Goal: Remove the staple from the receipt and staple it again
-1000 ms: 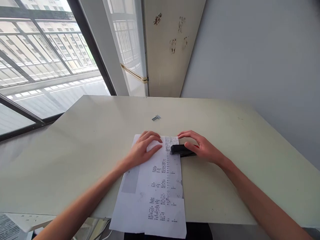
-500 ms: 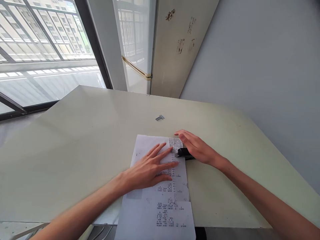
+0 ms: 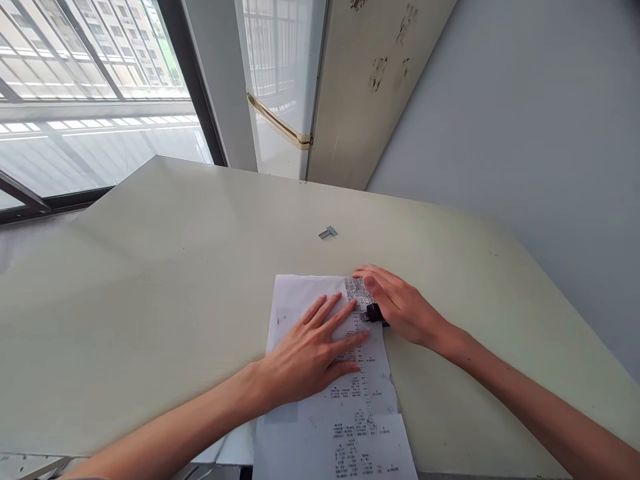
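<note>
I have the left hand point(image 3: 315, 350), fingers wide, on printed paper point(image 3: 303, 447) overhanging the worktop's point(image 3: 475, 433) near edge, right hand point(image 3: 404, 308) over the stapler point(image 3: 373, 313), grip unclear.

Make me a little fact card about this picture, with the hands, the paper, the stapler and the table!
Left hand: fingers spread on the white paper with black print
Right hand: over the black stapler, hiding most of it
Stapler's visible end: at the paper's right edge
Beyond the paper: small grey metal strips, in a T shape
Table: cream-coloured, flat top
</note>
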The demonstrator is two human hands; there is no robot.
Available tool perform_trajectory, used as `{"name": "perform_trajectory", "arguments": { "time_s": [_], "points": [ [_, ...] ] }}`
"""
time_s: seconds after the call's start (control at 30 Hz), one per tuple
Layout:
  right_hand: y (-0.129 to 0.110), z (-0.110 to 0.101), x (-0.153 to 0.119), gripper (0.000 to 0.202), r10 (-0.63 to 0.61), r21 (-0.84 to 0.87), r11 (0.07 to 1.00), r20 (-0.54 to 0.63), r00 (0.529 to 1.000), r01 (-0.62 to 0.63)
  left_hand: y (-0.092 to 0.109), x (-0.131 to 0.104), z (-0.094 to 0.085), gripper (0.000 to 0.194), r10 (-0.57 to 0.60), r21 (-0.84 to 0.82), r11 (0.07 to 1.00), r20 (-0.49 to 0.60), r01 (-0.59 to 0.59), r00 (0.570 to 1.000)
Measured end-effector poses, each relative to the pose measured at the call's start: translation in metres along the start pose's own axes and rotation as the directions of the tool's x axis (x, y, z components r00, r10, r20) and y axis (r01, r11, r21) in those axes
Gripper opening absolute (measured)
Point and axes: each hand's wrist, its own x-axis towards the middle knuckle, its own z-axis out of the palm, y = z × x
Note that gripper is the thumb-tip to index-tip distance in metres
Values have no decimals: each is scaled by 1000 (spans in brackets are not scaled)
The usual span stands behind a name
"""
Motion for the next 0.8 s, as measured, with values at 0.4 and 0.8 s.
{"name": "perform_trajectory", "arguments": {
  "time_s": [0.4,0.8],
  "points": [
    [-1,3,2,60,37,-35,999,5,999,-37,7,0,3,49,-15,-15,1000,11,15,1000],
    [-3,6,3,56,-1,-73,997,-14,1000,0,8,1,3,47,-40,-31,999,2,40,999]
  ]
}}
